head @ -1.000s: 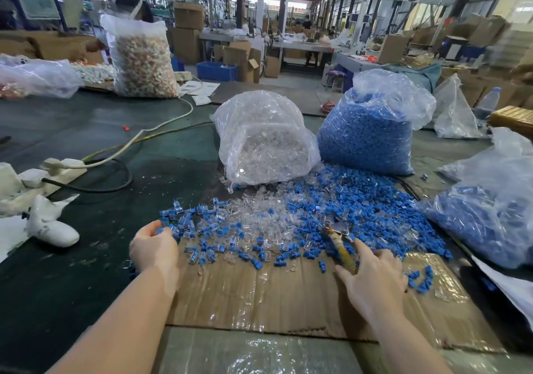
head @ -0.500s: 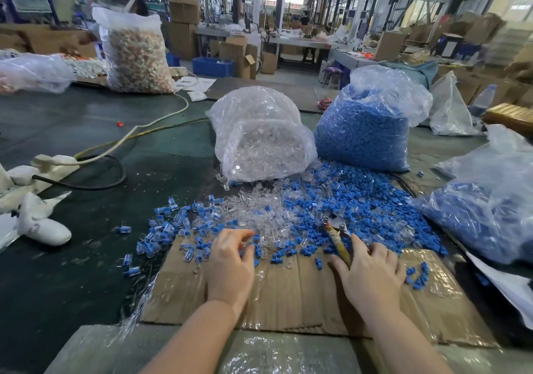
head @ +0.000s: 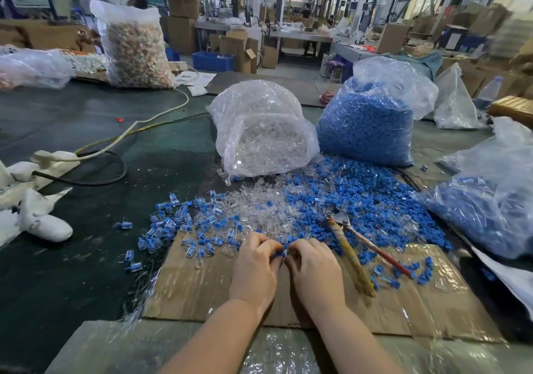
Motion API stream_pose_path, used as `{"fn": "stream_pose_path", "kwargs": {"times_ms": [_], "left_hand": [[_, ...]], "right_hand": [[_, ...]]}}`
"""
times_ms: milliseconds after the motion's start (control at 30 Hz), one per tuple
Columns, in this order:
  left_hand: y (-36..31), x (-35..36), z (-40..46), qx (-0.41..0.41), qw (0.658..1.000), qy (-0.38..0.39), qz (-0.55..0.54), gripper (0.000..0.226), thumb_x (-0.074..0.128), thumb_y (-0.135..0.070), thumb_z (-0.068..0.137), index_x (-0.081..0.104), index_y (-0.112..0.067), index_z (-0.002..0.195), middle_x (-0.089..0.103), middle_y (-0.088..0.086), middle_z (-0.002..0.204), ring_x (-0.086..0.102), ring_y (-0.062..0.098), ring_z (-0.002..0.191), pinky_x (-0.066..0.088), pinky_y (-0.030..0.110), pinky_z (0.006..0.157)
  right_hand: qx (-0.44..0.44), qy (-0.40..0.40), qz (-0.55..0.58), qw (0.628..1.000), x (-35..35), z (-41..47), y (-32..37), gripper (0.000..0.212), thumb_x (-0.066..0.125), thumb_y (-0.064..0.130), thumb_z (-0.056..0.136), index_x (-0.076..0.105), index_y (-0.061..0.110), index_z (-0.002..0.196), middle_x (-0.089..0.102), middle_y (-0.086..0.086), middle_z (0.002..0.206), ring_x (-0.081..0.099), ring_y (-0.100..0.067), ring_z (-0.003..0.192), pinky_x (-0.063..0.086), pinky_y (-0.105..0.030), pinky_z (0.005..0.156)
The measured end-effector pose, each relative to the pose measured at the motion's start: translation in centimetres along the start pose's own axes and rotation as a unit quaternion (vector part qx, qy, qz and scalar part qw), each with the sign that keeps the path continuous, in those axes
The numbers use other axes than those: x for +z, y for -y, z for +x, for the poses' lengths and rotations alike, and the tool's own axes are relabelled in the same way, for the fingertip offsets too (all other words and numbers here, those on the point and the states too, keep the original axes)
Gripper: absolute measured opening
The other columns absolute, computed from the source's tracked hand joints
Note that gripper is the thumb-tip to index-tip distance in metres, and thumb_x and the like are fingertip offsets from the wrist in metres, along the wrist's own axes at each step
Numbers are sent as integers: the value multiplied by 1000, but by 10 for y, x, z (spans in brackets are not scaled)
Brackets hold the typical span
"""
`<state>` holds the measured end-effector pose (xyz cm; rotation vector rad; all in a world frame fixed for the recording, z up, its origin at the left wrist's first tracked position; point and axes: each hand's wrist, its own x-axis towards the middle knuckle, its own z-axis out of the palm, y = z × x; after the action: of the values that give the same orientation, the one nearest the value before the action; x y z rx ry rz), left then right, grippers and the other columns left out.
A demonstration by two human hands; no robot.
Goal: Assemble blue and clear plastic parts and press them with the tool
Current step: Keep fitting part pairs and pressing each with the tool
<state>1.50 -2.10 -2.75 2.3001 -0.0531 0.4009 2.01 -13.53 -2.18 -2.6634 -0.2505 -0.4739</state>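
Right hand point(head: 314, 269) left the pliers point(head: 350, 254); bag point(head: 372, 125) holds blue parts.

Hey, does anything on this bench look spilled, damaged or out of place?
A few blue-and-clear assembled plastic pieces lie strayed off the brown cardboard mat onto the dark green table. The pliers' yellowish handle wrap looks worn and grimy. The loose part piles look like working stock.

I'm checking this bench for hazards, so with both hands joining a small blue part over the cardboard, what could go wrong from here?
1. The left hand and right hand pinch a tiny blue part; it could slip into the loose pile.
2. The pliers lie right beside the right hand; a wrist might knock them.
3. Finished pieces sit scattered beside loose parts, so they may get mixed.
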Motion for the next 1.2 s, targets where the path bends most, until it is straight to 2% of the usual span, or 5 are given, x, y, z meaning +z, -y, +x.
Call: {"fn": "stream_pose_path", "kwargs": {"times_ms": [233, 733, 933, 1100, 1200], "left_hand": [[-1, 0, -4, 15, 1000, -10, 15, 20, 61, -22, 88, 64, -20, 108, 49, -10, 102, 46, 5, 95, 40, 16, 86], [-4, -9, -7, 21, 998, -20, -58, 12, 69, -17, 81, 69, -17, 93, 56, -11, 88, 55, 6, 81, 47, 24, 79], [-1, -8, -7, -24, 998, -26, -61, 11, 67, -17, 83, 60, -24, 78, 56, -14, 80, 52, 0, 77, 41, 7, 71], [0, -8, -8, -63, 994, -34, -86, 29, 67, -15, 83, 51, -37, 70, 59, -15, 73, 54, -3, 72, 40, 1, 68], [-2, -8, -8, -68, 993, -31, -96, 34, 67, -13, 83, 49, -40, 71, 59, -17, 71, 57, -5, 71, 41, 2, 66]], "right_hand": [[26, -34, 67, 997, 1, -7, 0, 6, 61, 13, 87, 66, 14, 90, 64, 1, 87, 55, -20, 84, 42, -30, 74], [6, -11, 111, 994, -5, -11, 1, 9, 60, 19, 90, 65, 22, 97, 64, 8, 85, 56, -11, 83, 36, -19, 68], [12, -58, 94, 994, -6, -12, 1, 14, 64, 7, 84, 67, 11, 98, 66, 0, 91, 57, -20, 88, 43, -29, 79], [132, -127, 21, 983, -6, -12, 2, 27, 63, -8, 73, 67, 8, 94, 63, -8, 95, 55, -30, 90, 39, -38, 78], [176, -66, -26, 982, -3, -11, 1, 28, 56, 4, 83, 63, 12, 109, 61, -8, 108, 51, -28, 101, 36, -37, 85]]}}
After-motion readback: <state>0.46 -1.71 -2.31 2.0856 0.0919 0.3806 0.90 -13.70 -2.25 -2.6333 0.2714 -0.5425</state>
